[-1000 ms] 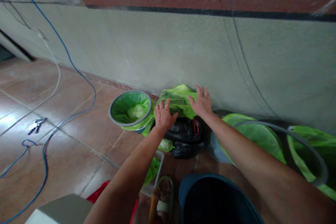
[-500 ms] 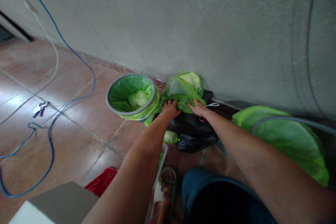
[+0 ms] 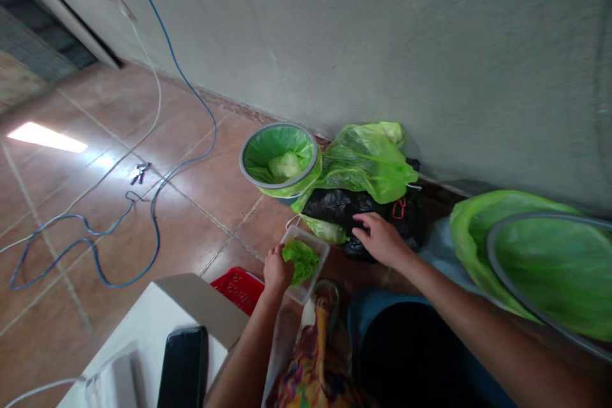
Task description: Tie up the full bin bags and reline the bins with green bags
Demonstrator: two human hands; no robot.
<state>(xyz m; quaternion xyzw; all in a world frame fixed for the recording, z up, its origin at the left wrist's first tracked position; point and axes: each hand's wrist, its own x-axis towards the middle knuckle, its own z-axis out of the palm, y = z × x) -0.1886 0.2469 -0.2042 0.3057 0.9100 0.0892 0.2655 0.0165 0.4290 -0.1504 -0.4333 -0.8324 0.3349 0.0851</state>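
My left hand is at the left rim of a clear plastic container, its fingers closed on the edge of a crumpled green plastic bag lying inside. The fingertips are partly hidden. My right hand hovers over black plastic bags with its fingers apart and nothing in them. Behind it, a filled, translucent green bag rests on the black bags against the wall. A smaller green bundle lies between the container and the black bags.
A grey-rimmed bin with a green liner stands by the wall; a larger green-lined one is at right. A dark blue bin is near me. A phone lies on a white box. Blue cable crosses the floor.
Both hands have let go of the large green bag, which now lies spread out. My left hand has come back to the container; my right hand has drawn back over the black bags.
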